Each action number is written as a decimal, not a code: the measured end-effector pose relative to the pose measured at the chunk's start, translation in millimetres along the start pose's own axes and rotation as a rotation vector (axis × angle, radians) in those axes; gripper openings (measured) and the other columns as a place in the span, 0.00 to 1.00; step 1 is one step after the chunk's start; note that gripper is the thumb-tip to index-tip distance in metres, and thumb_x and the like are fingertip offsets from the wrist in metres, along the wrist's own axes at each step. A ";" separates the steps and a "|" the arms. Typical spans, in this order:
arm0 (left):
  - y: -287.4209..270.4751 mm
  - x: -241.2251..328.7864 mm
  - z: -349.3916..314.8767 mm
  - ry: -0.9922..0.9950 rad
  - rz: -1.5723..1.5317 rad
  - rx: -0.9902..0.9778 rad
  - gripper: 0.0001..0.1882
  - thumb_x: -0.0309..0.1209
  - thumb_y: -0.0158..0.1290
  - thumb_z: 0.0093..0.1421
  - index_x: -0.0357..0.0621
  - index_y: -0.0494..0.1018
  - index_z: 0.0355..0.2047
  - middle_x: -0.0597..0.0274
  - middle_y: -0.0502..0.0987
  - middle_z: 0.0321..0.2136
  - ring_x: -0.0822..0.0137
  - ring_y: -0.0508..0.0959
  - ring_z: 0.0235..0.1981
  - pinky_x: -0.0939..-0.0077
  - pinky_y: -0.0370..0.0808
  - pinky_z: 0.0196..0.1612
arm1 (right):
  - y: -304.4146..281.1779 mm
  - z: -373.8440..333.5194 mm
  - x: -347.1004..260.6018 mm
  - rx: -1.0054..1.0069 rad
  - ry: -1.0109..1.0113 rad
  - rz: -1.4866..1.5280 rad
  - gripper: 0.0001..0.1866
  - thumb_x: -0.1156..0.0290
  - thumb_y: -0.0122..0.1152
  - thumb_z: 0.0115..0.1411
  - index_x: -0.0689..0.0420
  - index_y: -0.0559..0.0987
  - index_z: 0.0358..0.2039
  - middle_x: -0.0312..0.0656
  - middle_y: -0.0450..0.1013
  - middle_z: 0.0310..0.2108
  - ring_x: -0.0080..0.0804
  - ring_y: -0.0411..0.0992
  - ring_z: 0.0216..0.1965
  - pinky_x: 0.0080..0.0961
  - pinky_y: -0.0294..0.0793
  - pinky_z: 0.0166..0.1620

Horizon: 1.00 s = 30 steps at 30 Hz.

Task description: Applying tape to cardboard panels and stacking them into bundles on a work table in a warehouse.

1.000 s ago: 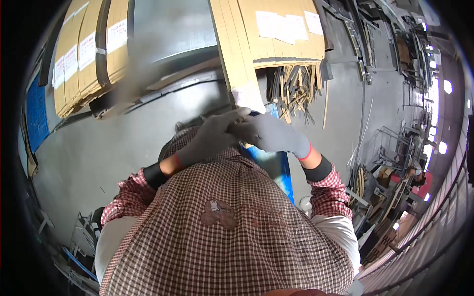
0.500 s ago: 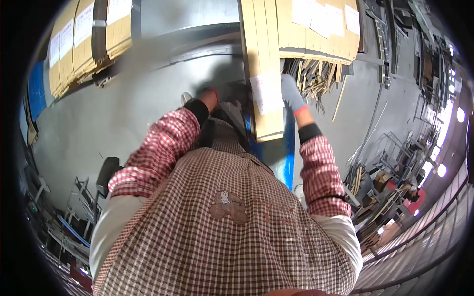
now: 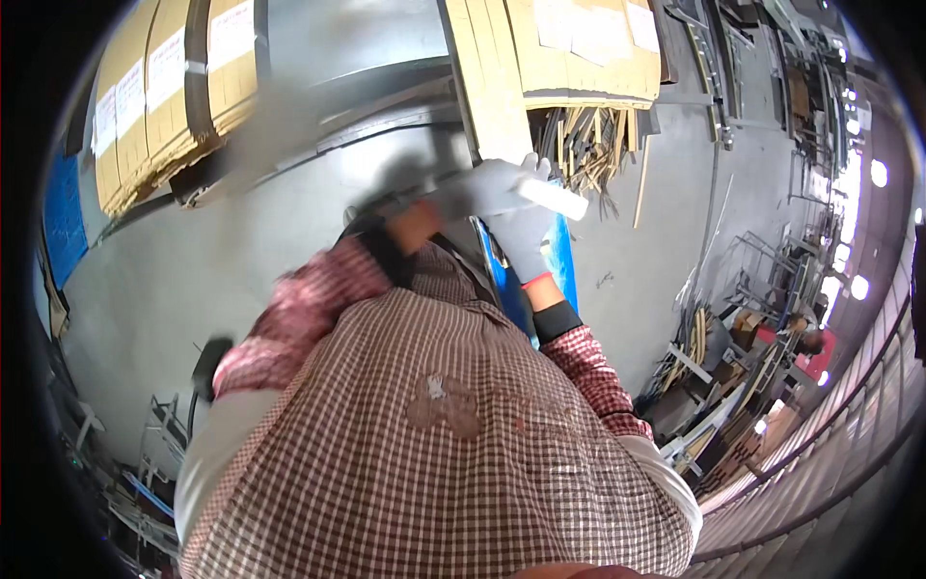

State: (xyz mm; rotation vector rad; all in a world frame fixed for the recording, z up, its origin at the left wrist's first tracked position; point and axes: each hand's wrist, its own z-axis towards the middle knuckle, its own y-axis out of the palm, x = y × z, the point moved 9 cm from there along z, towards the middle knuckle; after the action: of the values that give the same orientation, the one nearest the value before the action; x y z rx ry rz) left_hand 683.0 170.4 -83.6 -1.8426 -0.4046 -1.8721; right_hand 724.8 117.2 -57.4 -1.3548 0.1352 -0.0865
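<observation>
My left hand [image 3: 473,193], in a grey glove and smeared by motion, reaches right across the near part of a long tan cardboard bundle [image 3: 489,87]. A bright white oblong patch [image 3: 555,198] lies at its finger end; whether it is a held thing or sunlit fingers I cannot tell. Just below and behind it is my right hand [image 3: 524,236], also grey-gloved, with fingertips pointing up and apart beside the bundle. Both hands hide the bundle's near end. Beneath them is a blue bench or frame [image 3: 561,261].
Stacked cardboard with paper labels stands at the far left [image 3: 169,87] and far right [image 3: 588,58]. Thin strips [image 3: 603,145] jut out under the right stack. Racks and scrap [image 3: 704,367] are along the right side. Grey floor [image 3: 241,203] lies left of my arms.
My left hand has swung up and right to the bundle. My right hand has moved inward from the bundle's right side. The bundle's near end and label are now covered.
</observation>
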 end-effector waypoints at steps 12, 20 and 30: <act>2.7 -7.8 15.2 -0.343 0.625 0.162 0.28 0.47 0.52 0.55 0.37 0.68 0.48 0.49 0.78 0.23 0.51 0.80 0.25 0.59 0.75 0.28 | 2.2 83.1 31.2 -0.931 -0.145 0.270 0.17 0.66 0.56 0.51 0.59 0.69 0.41 0.55 0.73 0.28 0.55 0.73 0.34 0.44 0.70 0.37; 19.3 4.3 18.7 -0.237 0.864 0.128 0.25 0.50 0.48 0.59 0.42 0.71 0.47 0.52 0.77 0.22 0.56 0.79 0.22 0.65 0.74 0.24 | 118.0 73.1 143.6 -1.089 -0.414 -0.116 0.10 0.63 0.54 0.54 0.52 0.80 0.31 0.49 0.77 0.32 0.51 0.75 0.36 0.42 0.74 0.39; -12.1 -47.6 -44.9 -0.297 0.144 0.478 0.34 0.40 0.57 0.54 0.22 0.60 0.50 0.43 0.76 0.30 0.61 0.79 0.29 0.70 0.77 0.29 | 40.3 57.0 48.5 -0.891 -0.173 0.243 0.11 0.68 0.52 0.50 0.58 0.77 0.33 0.56 0.74 0.30 0.55 0.73 0.34 0.42 0.73 0.37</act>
State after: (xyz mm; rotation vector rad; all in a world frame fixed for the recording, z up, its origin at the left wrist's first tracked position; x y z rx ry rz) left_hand 637.5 163.1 -131.7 -1.7564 -0.7294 -1.2678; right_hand 780.5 174.1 -87.2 -2.2114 0.2034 0.3345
